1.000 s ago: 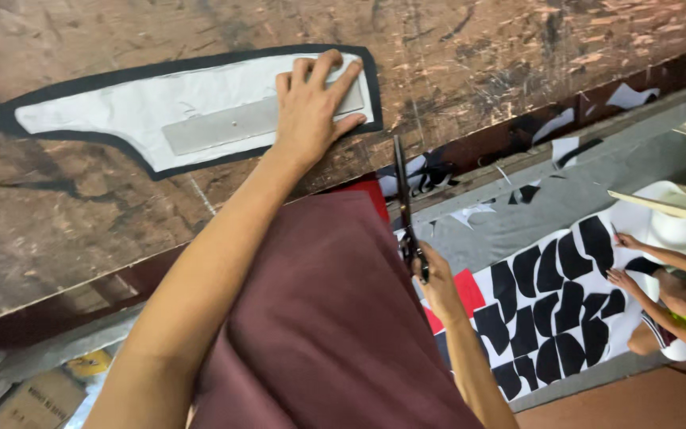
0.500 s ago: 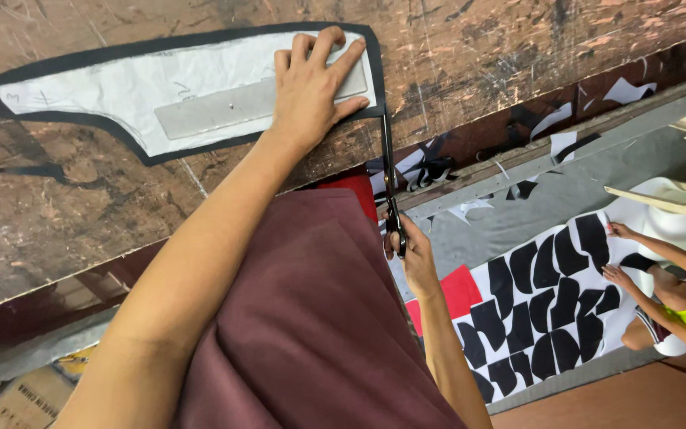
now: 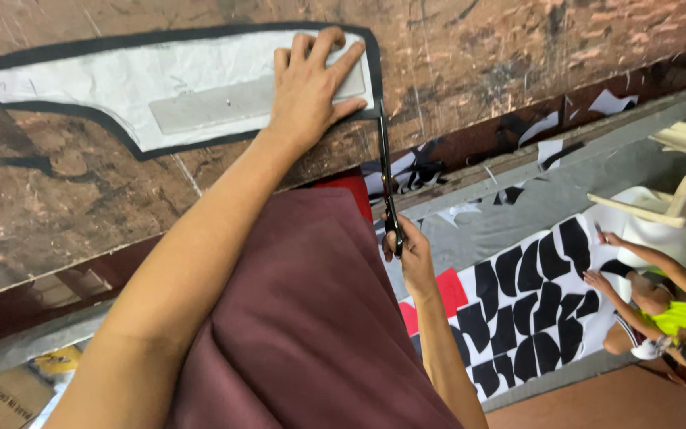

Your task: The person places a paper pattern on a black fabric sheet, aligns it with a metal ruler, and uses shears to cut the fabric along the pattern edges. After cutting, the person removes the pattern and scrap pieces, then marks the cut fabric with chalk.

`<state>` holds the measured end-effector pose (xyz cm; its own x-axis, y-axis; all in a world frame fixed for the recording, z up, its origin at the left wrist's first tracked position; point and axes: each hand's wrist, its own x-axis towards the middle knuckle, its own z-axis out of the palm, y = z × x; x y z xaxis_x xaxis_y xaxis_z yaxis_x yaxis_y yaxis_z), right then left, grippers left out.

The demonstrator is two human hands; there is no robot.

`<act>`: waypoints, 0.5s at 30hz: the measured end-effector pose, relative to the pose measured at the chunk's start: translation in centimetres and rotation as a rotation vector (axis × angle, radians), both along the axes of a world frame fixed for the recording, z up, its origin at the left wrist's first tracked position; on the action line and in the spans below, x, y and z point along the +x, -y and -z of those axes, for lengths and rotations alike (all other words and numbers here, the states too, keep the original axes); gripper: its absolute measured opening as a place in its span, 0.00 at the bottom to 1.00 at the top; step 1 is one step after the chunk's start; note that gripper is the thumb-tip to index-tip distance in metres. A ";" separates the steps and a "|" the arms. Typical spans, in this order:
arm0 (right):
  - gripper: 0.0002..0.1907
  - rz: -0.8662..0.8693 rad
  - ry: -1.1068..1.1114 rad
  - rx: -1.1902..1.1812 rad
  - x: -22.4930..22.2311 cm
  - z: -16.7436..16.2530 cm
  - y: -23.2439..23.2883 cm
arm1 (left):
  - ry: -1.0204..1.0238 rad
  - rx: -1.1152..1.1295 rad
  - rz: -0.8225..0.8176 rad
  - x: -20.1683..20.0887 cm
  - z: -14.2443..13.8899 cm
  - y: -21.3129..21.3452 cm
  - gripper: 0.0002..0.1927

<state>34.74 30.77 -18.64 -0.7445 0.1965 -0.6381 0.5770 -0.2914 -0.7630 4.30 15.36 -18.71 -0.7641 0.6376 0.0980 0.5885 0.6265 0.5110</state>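
A worn, scratched brown surface (image 3: 518, 56) is filling the top of the view, with the floor below where another person (image 3: 660, 310) is laying black cut pieces (image 3: 533, 294) on a white sheet. The left hand (image 3: 311, 87) is lying spread and flat on a white paper pattern (image 3: 121, 83), pinning it to black material (image 3: 41, 54). The right hand (image 3: 406, 250) is closed around the handles of black scissors (image 3: 385, 171), blades pointing up at the material's right edge. The blade tips are working close to the left fingertips, so a slip could nick them; lighter pressure could let the pattern shift and spoil the outline. The scissor handles are hidden inside the hand, and how far apart the blades are standing is hard to make out.
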 end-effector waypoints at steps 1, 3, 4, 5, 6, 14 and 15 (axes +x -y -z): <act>0.25 -0.006 -0.018 0.013 -0.3 0.0 -0.1 | -0.007 0.006 0.001 0.0 0.0 0.0 0.39; 0.24 -0.020 -0.027 0.031 -0.7 -0.3 -0.1 | 0.006 0.011 0.001 0.0 0.0 0.0 0.39; 0.24 -0.021 -0.014 0.031 -0.8 -0.5 -0.1 | 0.009 0.017 -0.002 0.0 0.0 0.0 0.39; 0.24 -0.022 -0.008 0.032 -1.0 -0.6 -0.1 | 0.004 0.023 -0.005 0.0 0.1 0.0 0.39; 0.24 -0.022 -0.009 0.035 -1.1 -0.7 -0.2 | -0.006 0.033 -0.007 0.0 0.1 0.0 0.39; 0.22 -0.027 -0.036 0.050 -2.2 -0.6 -0.5 | -0.003 0.012 0.002 -0.2 0.1 0.1 0.40; 0.21 -0.034 -0.043 0.050 -2.3 -0.6 -0.5 | 0.001 0.008 0.004 -0.2 0.1 0.1 0.40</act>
